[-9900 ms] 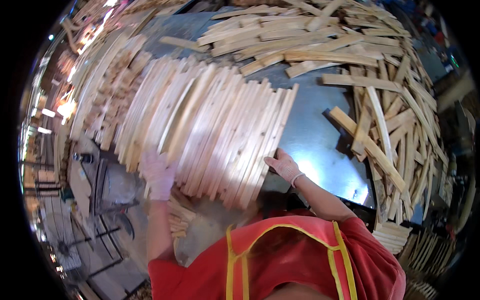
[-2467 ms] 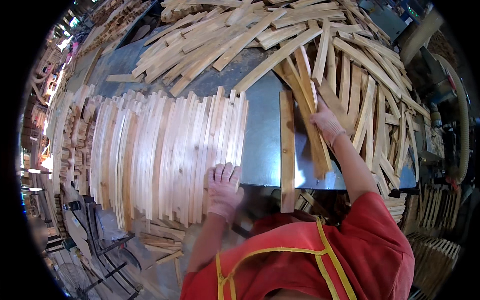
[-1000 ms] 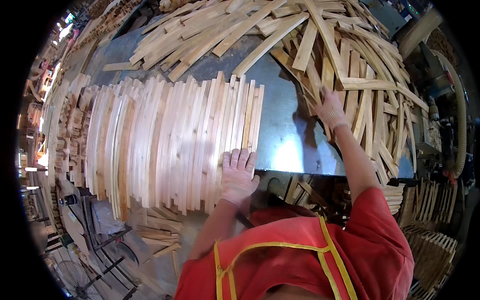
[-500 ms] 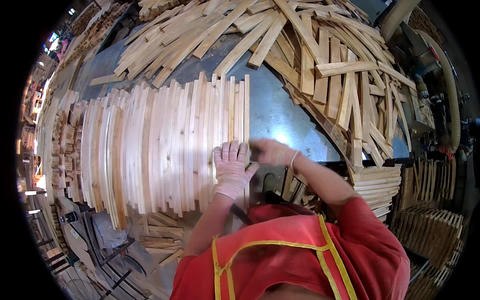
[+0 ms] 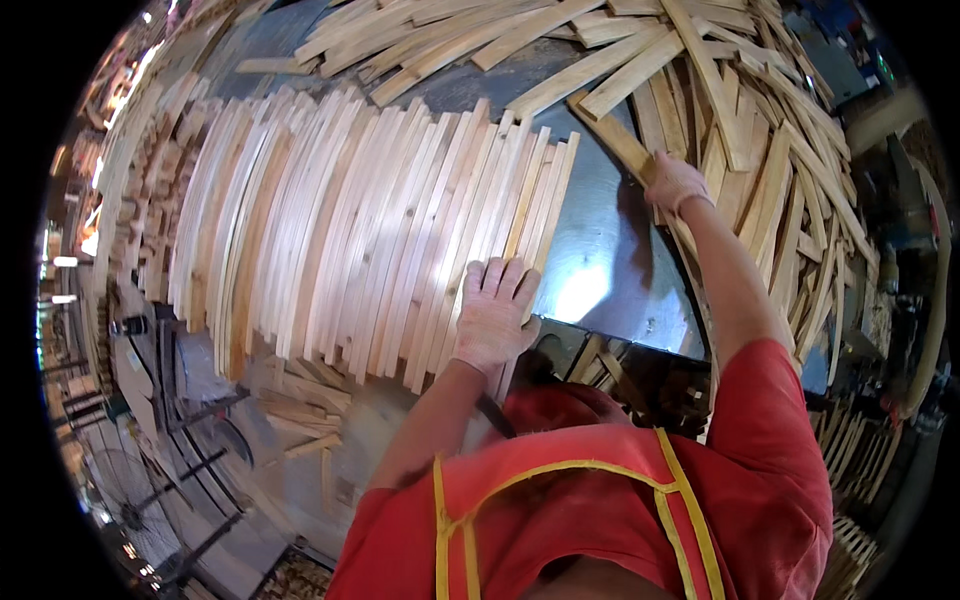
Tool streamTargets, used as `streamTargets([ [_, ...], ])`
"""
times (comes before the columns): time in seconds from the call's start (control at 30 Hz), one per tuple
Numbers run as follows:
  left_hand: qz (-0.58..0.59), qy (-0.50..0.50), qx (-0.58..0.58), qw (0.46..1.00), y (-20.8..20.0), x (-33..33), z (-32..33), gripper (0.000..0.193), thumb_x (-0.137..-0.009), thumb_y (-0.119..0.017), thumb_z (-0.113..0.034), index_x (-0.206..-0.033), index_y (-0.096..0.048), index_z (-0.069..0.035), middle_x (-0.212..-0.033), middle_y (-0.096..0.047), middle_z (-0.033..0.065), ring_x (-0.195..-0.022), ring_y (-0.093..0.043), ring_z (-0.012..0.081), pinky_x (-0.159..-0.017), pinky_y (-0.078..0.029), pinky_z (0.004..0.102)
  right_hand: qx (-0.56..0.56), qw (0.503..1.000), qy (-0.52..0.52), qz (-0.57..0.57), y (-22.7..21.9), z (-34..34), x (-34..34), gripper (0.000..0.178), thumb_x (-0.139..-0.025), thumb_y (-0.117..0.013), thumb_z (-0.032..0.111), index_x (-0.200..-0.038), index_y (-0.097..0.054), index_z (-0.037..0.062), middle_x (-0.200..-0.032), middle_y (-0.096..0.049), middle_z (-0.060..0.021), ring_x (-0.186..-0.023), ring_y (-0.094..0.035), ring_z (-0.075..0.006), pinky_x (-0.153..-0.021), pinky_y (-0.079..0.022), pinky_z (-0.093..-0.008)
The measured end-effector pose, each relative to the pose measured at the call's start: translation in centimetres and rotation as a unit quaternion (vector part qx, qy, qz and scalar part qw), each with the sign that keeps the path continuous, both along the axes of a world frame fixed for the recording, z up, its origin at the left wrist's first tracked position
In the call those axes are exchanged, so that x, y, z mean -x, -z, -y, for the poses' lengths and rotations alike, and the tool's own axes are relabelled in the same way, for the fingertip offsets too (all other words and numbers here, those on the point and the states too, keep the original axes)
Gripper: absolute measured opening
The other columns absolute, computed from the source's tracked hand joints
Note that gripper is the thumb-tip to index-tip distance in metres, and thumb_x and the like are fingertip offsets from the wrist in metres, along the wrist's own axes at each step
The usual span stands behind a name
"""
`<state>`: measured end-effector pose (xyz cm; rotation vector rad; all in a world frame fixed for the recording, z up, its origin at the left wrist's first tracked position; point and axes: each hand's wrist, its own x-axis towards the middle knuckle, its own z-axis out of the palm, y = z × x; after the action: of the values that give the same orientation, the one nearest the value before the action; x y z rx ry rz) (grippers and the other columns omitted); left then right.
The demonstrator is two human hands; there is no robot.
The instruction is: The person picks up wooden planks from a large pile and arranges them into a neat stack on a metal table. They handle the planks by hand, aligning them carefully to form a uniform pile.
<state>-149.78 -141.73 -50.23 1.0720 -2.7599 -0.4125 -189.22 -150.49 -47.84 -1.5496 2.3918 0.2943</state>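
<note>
My left hand, in a pale work glove, lies flat with its fingers stretched over the right end of a row of wooden strips. The strips stand side by side, packed tightly on the table. Over at the right, my gloved right hand is closed around a wooden slat at the left edge of a loose heap. That slat slants from upper left to lower right, and my palm hides part of it.
Bare blue-grey metal table shows between the row and the heap of loose slats. More stacked wood stands at the far left. Offcuts lie below the table's near edge. A pale hose curves down at the far right.
My right hand has moved from beside the row's end, out to the right and away from me, onto a slat in the heap. My left hand stays on the row; the view has turned.
</note>
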Motion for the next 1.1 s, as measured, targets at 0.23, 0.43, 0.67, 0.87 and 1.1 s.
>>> streamTargets([
  [0.23, -0.007, 0.014, -0.006, 1.0, 1.5, -1.6, 0.4, 0.07, -0.089, -0.072, -0.049, -0.148, -0.058, -0.014, -0.152, -0.051, 0.0107, -0.15, -0.037, 0.0318, -0.129, -0.019, 0.0537, 0.035, 0.84, 0.203, 0.502, 2.8, -12.5, -6.5, 0.063, -0.091, -0.073, 0.032, -0.145, -0.061, 0.0017, -0.104, -0.073, -0.0069, -0.092, -0.069, -0.0203, -0.083, -0.058, -0.0373],
  [0.43, -0.119, -0.15, -0.082, 0.978, 0.4, -9.4, -0.7, 0.035, -0.096, -0.07, -0.034, -0.118, -0.075, -0.006, -0.123, -0.07, 0.0136, -0.12, -0.064, 0.0302, -0.106, -0.049, 0.0403, -0.001, 0.843, 0.176, 0.508, 4.4, -13.2, -16.4, 0.037, -0.095, -0.064, 0.03, -0.113, -0.073, -0.0014, -0.086, -0.069, -0.0047, -0.079, -0.062, -0.0143, -0.069, -0.05, -0.0316],
  [0.67, -0.098, -0.271, -0.526, 0.8, -1.7, -18.7, -15.3, 0.026, -0.099, -0.071, -0.028, -0.094, -0.074, -0.003, -0.082, -0.07, 0.0083, -0.078, -0.068, 0.0206, -0.075, -0.054, 0.0388, 0.149, 0.739, 0.269, 0.6, 9.6, -15.1, -20.7, 0.065, -0.092, -0.072, 0.032, -0.148, -0.061, -0.0001, -0.117, -0.074, -0.0095, -0.092, -0.065, -0.0166, -0.079, -0.051, -0.029],
  [0.87, -0.216, -0.311, -0.68, 0.628, 2.8, -16.7, -14.2, 0.032, -0.096, -0.072, -0.02, -0.122, -0.069, 0.0, -0.094, -0.07, 0.0076, -0.086, -0.068, 0.0197, -0.084, -0.057, 0.0353, 0.156, 0.785, 0.258, 0.541, 9.0, -15.3, -22.2, 0.074, -0.092, -0.074, 0.027, -0.154, -0.051, -0.0051, -0.136, -0.069, -0.0145, -0.12, -0.065, -0.0246, -0.109, -0.047, -0.0328],
  [1.1, -0.443, -0.307, -0.768, 0.346, 14.8, -16.3, -18.3, 0.029, -0.092, -0.07, -0.014, -0.116, -0.066, 0.001, -0.103, -0.071, 0.0101, -0.09, -0.069, 0.0221, -0.083, -0.059, 0.0365, 0.137, 0.734, 0.289, 0.599, 8.8, -14.7, -22.4, 0.073, -0.094, -0.072, 0.023, -0.157, -0.048, -0.0057, -0.143, -0.066, -0.0162, -0.128, -0.062, -0.0251, -0.113, -0.045, -0.0325],
])
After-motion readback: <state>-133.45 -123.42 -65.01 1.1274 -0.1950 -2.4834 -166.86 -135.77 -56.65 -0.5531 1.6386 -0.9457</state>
